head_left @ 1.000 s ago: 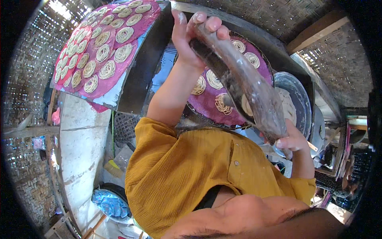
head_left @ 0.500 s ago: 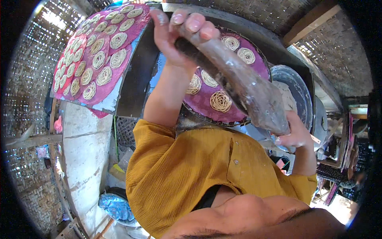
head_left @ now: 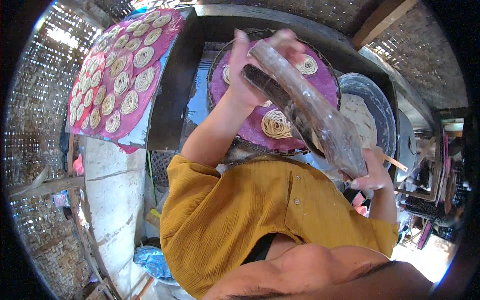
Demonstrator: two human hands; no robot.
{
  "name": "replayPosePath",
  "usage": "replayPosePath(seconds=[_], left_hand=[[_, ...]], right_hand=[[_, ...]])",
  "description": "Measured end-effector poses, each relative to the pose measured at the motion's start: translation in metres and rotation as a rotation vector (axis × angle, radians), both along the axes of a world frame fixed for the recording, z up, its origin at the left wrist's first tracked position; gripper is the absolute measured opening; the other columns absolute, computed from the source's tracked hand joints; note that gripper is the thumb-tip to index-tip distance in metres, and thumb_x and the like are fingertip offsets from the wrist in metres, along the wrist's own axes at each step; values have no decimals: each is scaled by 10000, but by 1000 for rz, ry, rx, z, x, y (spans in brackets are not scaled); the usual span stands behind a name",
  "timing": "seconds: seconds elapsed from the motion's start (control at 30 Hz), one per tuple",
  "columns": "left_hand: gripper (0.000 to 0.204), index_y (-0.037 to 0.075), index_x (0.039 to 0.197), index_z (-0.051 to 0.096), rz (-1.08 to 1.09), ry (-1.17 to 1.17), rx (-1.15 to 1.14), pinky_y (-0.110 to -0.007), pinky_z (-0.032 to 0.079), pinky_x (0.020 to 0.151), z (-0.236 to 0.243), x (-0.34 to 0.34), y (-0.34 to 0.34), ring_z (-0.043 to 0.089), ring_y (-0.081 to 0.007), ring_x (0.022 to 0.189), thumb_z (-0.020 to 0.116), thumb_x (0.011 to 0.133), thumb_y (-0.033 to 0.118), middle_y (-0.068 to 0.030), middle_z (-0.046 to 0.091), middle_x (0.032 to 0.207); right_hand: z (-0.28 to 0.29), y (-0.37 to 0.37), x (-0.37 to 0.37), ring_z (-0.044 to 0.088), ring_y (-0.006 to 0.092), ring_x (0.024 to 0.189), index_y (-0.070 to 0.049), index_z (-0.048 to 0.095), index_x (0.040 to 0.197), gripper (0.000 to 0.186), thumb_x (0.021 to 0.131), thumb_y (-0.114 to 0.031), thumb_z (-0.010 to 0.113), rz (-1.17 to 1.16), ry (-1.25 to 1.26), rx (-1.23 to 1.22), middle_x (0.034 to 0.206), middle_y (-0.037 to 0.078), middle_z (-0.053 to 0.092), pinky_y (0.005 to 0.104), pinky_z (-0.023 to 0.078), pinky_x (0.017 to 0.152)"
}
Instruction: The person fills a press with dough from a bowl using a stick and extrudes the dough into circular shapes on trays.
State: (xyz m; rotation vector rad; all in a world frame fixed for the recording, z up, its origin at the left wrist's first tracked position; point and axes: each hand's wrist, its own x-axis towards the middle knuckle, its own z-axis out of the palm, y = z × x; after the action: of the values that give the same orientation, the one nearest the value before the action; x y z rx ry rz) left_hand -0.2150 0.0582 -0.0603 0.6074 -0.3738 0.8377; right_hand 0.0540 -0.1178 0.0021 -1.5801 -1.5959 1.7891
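Clasped by the right hand (head_left: 375, 172), cradled by the splayed left hand (head_left: 241, 84), the wooden tool (head_left: 327, 111) is best held steady.

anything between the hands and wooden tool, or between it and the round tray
Nothing visible: the right hand grips the wooden tool, the left hand is open at its far end. Below, coiled strands lie on the round tray, partly hidden by the tool.

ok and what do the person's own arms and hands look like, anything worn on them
The left hand and right hand are bare, with no gloves, and no watch or bracelet shows. Loose mustard-yellow sleeves of crinkled cloth end around the elbows, leaving both forearms uncovered.
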Motion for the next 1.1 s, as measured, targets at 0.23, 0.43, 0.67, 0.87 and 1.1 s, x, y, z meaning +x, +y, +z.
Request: replayPosePath(seconds=[0.23,0.43,0.67,0.87,1.1], left_hand=[[411,26,1162,438,126,1055,395,-355,319,951,-71,14,-35,428,-237,1090,376,891,330,-126,463,1175],[405,16,1268,343,100,1088,399,-311,254,1006,-59,10,-51,353,-160,1174,385,913,207,-78,383,1281],[341,73,1139,472,458,1410,1143,-396,267,954,-92,1,-39,360,-313,1119,339,891,264,-162,410,1206],[441,137,1117,529,680,1584,1543,-503,249,881,-48,-5,-48,342,-333,1067,356,852,445,-108,341,1274],[632,97,1247,366,467,591,-213,-468,328,909,5,13,14,439,-333,1003,354,822,564,-127,456,1162]], right_hand=[[-9,1,-6,520,147,864,32,514,1075,725,521,-385,727,-22,70,20,950,84,580,289,403,793],[-21,2,-3,526,151,891,14,495,1115,728,528,-340,738,54,42,190,957,96,579,293,405,809],[-15,6,-5,500,160,942,51,480,1119,761,521,-337,745,-119,133,126,1020,97,553,290,382,840],[-18,9,2,483,160,969,68,459,1137,779,520,-312,743,-207,171,127,1056,92,528,285,350,874],[-22,18,-4,560,170,648,60,477,1037,748,472,-362,724,-236,228,118,816,114,570,268,451,579]])
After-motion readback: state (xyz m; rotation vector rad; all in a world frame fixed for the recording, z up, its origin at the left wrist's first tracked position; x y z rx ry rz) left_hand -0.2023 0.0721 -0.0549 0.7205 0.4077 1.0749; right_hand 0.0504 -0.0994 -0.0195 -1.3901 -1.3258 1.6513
